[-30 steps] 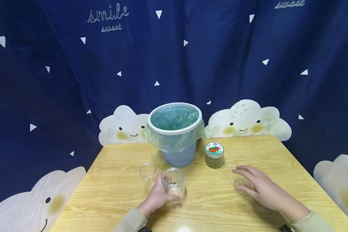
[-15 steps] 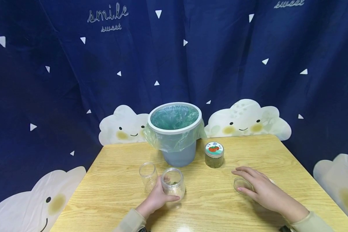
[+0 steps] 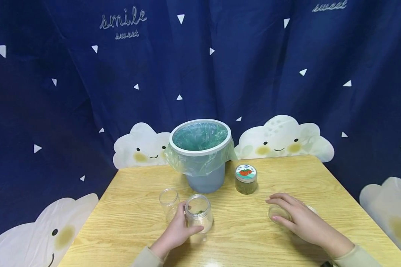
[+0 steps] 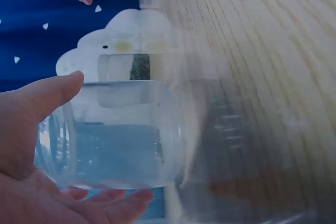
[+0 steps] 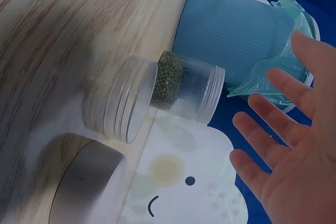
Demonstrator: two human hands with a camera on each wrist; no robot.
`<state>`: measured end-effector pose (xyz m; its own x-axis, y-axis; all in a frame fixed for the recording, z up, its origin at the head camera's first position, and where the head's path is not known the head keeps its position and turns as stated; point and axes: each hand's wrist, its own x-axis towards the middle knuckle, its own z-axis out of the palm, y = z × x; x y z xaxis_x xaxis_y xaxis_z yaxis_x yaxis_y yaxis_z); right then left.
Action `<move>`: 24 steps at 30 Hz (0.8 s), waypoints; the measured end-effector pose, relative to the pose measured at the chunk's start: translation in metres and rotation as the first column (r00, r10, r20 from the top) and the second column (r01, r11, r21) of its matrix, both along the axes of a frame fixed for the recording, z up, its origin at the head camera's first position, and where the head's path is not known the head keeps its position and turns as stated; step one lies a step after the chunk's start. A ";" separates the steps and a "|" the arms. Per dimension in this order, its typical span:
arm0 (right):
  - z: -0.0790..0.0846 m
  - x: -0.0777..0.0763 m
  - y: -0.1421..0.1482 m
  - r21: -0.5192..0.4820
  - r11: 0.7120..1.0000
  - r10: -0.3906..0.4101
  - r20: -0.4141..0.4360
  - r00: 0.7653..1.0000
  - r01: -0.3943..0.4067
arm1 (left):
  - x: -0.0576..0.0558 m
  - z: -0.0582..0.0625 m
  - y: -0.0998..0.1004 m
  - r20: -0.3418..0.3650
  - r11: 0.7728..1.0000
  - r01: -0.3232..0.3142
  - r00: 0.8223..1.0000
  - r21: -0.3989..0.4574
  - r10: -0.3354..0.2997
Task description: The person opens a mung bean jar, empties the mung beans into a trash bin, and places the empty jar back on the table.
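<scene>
In the head view my left hand (image 3: pixel 177 228) is beside a clear plastic jar (image 3: pixel 203 221), its thumb in front and fingers at the left. A little green matter lies in that jar's bottom. The left wrist view shows the jar (image 4: pixel 121 135) between my loosely spread thumb and fingers. A taller clear container (image 3: pixel 169 205) stands just behind the left hand. My right hand (image 3: pixel 299 215) hovers with relaxed fingers over a low clear container (image 3: pixel 276 213), partly hidden beneath it. The right wrist view shows this container (image 5: pixel 128 100) apart from my right fingers (image 5: pixel 257 140).
A blue-grey bin (image 3: pixel 207 180) with a green liner stands at the back. Right of it is a jar (image 3: pixel 246 181) with a tomato label, holding small green beans (image 5: pixel 168 80). A white round lid (image 5: pixel 86 182) lies by the right hand. A dark blue curtain (image 3: pixel 194 74) hangs behind.
My left hand has drawn slightly left and its fingers have come away from behind the clear jar. My right hand stays almost still. The head view has shifted slightly.
</scene>
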<state>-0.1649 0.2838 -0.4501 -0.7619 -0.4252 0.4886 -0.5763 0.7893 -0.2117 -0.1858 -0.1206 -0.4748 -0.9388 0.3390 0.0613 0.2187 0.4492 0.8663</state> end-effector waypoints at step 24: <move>0.007 -0.008 -0.008 -0.019 1.000 0.018 -0.002 1.000 -0.018 | 0.020 0.038 0.018 -0.647 0.868 -0.405 0.750 -0.287 0.136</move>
<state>-0.1734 0.2759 -0.4431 -0.7532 -0.4297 0.4980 -0.5910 0.7745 -0.2256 -0.1661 -0.1023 -0.4367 -0.8095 0.1960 0.5535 0.4350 0.8333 0.3411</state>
